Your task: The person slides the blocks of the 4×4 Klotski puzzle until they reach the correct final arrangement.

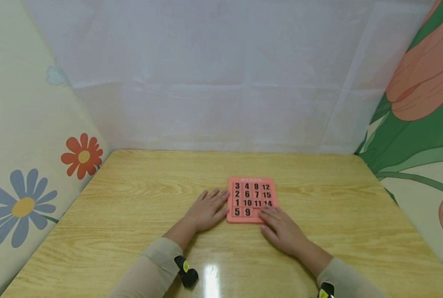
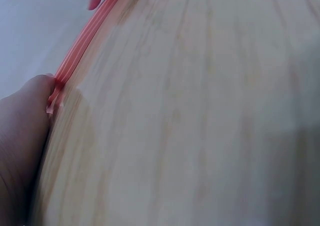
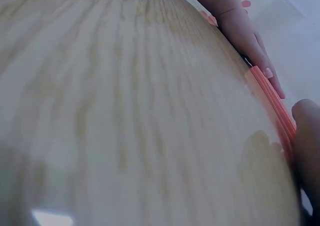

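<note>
A pink sliding number puzzle (image 1: pixel 252 198) lies flat on the wooden table. Black numbers mark its tiles; the bottom row shows 5 and 9, then a spot with no number visible. My left hand (image 1: pixel 206 210) rests beside its left side, fingers extended, with fingertips at the frame's edge. Over the lower right corner, my right hand (image 1: pixel 285 231) touches the tiles with its fingertips, hiding the last bottom spot and part of the 14. Its thumb is at the near edge. Both wrist views catch the puzzle's side edge (image 2: pixel 82 46) from low down.
The wooden table (image 1: pixel 150 178) reaches back to a white sheet (image 1: pixel 221 82). Flower-patterned panels (image 1: pixel 20 124) stand along the left and right sides. A bright reflection lies on the tabletop near the front.
</note>
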`<state>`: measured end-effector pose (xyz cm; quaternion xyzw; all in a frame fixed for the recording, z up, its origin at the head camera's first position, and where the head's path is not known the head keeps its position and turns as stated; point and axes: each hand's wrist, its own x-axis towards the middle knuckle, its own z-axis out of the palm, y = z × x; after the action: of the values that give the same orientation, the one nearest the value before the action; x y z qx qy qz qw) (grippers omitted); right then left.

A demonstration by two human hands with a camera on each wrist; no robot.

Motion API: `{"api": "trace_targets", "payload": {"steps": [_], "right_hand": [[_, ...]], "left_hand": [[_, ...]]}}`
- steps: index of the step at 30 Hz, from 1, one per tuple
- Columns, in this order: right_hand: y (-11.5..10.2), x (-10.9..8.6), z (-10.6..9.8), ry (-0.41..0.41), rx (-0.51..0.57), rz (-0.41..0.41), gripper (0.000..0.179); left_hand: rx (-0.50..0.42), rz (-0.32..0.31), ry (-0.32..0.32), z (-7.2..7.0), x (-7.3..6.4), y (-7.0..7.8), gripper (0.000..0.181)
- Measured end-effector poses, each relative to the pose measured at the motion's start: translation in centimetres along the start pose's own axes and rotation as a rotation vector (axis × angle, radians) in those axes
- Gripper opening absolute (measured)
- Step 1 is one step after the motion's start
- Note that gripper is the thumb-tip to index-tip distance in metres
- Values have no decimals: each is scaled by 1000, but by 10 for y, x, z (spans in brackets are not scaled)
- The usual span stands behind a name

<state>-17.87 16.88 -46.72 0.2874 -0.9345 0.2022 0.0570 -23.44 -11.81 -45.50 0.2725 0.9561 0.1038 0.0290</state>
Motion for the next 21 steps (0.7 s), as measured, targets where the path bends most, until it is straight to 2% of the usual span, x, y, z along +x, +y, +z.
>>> {"api": "trace_targets", "payload": {"steps": [10,21], "right_hand": [[14,-13,-6,15,-6,60,48],[15,-14,-6,27,-11,37,47]], "left_hand": [[-7,-4,2,2,1,-2,62],[-12,-5,0,1,1,-1,62]]}}
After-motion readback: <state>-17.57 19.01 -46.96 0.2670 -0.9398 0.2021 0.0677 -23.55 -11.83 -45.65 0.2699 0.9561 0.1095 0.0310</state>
